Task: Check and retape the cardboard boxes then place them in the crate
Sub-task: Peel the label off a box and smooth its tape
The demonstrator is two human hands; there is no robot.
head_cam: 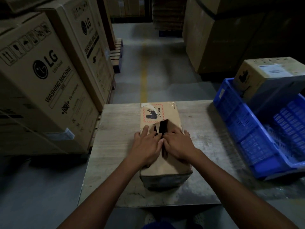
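cardboard box is set at the middle of the frame on a worn table. both arms are stretched forward. the left hand and right hand are laid side by side on its top flaps, fingers spread flat at the dark gap. a blue crate is seen at right.

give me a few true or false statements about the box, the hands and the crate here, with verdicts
1. The left hand and right hand both rest on top of the cardboard box on the table. True.
2. The box's top flaps are sealed flat. False: a dark gap shows between them.
3. The blue crate stands left of the box. False: it stands on the right.
4. A second box sits in the crate. True.
5. The right hand holds a tape roll. False: it holds nothing and only touches a flap.
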